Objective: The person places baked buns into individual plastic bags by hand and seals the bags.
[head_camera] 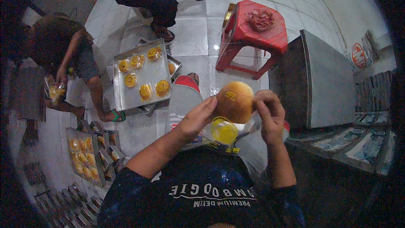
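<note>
A golden-brown bun [236, 106] is held up in front of me between both hands. Yellow print shows over its face, apparently on a clear plastic wrapper. My left hand [199, 115] grips the bun's left side, thumb on top. At its right edge, the fingers of my right hand [271, 112] are pinched together, seemingly on the wrapper; they are slightly blurred. Below the bun, clear plastic packaging [224, 130] with a round yellow print lies on my lap.
A metal tray [142, 102] of several wrapped buns rests ahead on the left, atop other trays. More bun trays [83, 155] stand at lower left. A red plastic stool [253, 39] carries a crumpled item. A grey cabinet [329, 82] is at right. Two people are nearby, one holding a packet [56, 91].
</note>
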